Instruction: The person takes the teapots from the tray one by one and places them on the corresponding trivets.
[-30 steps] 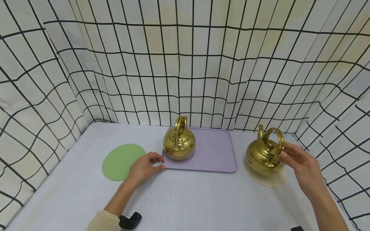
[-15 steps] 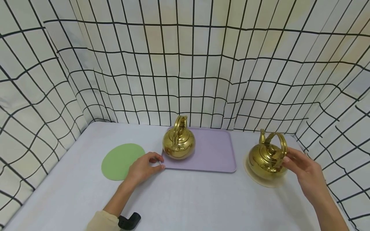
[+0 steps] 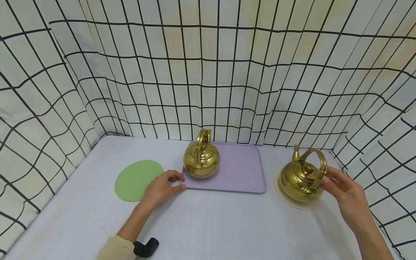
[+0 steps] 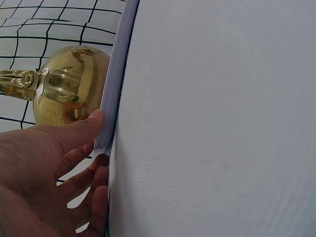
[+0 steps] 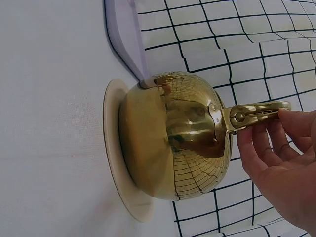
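Note:
My right hand (image 3: pixel 349 196) pinches the arched handle of a shiny brass kettle (image 3: pixel 300 182) between thumb and fingers. This kettle sits upright on a round beige mat (image 5: pixel 114 143), as the right wrist view shows. My left hand (image 3: pixel 161 187) holds the near left corner of a lilac tray (image 3: pixel 240 169), thumb at the front rim and index finger at the left side. A second brass kettle (image 3: pixel 201 161) stands on the tray's left half, close to that hand. In the left wrist view my thumb (image 4: pixel 84 131) lies against the tray's rim (image 4: pixel 116 79).
A flat round green mat (image 3: pixel 134 182) lies on the white table (image 3: pixel 227 227) to the left of the tray. White cloth walls (image 3: pixel 224 79) with a black grid enclose the back and both sides. A black wrist mount (image 3: pixel 146 247) shows at my left sleeve.
My right hand has brought its kettle down onto the beige mat and slightly to the right. My left hand, the tray and the other kettle stay in place.

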{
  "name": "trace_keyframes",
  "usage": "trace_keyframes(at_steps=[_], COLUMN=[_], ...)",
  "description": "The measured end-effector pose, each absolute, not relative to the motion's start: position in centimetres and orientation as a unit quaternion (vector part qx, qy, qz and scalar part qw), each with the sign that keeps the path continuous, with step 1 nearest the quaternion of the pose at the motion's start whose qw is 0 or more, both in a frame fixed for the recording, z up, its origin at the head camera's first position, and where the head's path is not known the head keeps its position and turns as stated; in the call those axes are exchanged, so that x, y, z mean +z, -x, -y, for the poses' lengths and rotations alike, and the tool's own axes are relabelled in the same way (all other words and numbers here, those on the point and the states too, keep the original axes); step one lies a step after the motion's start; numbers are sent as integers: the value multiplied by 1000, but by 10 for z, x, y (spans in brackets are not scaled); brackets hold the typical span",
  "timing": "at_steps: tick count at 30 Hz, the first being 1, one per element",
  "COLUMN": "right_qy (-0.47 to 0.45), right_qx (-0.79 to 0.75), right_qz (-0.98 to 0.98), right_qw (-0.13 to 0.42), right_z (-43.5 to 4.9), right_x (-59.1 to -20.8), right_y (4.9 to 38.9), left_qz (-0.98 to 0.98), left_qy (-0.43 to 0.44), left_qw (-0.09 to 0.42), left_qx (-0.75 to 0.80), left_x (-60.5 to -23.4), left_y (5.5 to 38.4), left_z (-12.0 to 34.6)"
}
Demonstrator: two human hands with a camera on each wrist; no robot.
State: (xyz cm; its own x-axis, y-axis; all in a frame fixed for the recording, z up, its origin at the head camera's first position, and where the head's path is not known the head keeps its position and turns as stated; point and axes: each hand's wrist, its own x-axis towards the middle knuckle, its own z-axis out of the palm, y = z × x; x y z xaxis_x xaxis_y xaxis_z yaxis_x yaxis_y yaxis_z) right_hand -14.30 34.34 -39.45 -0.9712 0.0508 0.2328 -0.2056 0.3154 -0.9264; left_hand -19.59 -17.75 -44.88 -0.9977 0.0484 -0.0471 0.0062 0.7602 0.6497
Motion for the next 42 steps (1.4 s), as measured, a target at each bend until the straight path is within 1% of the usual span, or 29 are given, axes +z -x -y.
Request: trace_keyframes(at_steps=[7, 12, 19, 27, 30, 34, 37, 42], right_qy=[-14, -17, 5, 48, 35, -7, -31, -59], right_qx=[495, 486, 458, 416, 422, 417, 408, 395], right_qz=[859, 861, 867, 864, 851, 839, 838, 841], right_qw=[131, 148, 198, 278, 311, 351, 362, 365], right_z=[-343, -342, -340, -325, -318, -309, -302, -291], right_x=[-392, -392, -387, -375, -370, -364, -360, -356], right_y=[145, 145, 146, 147, 150, 156, 158, 161], left_qz=[-941, -942, -942, -941, -940, -939, -940, -939], left_qy=[-16, -17, -22, -19, -17, -15, -15, -17], left_qw=[28, 25, 22, 25, 25, 24, 21, 19], left_qx=[338, 335, 335, 338, 340, 342, 341, 342], left_x=[-448, -447, -446, -447, -448, -449, -450, -451], left_y=[197, 198, 199, 197, 196, 195, 195, 195], left_z=[176, 175, 175, 175, 176, 177, 177, 178])
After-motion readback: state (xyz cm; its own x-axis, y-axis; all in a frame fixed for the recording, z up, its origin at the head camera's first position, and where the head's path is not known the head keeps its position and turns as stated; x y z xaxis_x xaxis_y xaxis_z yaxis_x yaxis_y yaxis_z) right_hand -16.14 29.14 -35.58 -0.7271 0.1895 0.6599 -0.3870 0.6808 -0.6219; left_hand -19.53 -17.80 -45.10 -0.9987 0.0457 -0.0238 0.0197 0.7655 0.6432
